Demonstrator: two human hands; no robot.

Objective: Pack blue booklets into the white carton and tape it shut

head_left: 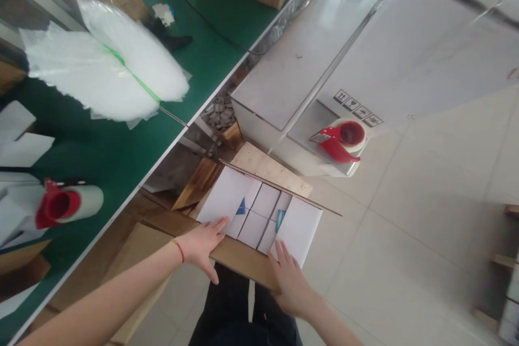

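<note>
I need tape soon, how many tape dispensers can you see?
2. One red tape dispenser sits on the grey case right of the green table; another red one lies on the green table, far left. Others may be hidden.

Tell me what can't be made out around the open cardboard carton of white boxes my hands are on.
Head view only:
- Open brown cardboard carton: its near wall is hidden by the left hand and right hand.
- Flat white boxes inside: blue markings too small to read, layers beneath hidden.
- Red tape dispenser on the grey crate: the crate's symbols are too small.
- White foam bundle: blurred.
</note>
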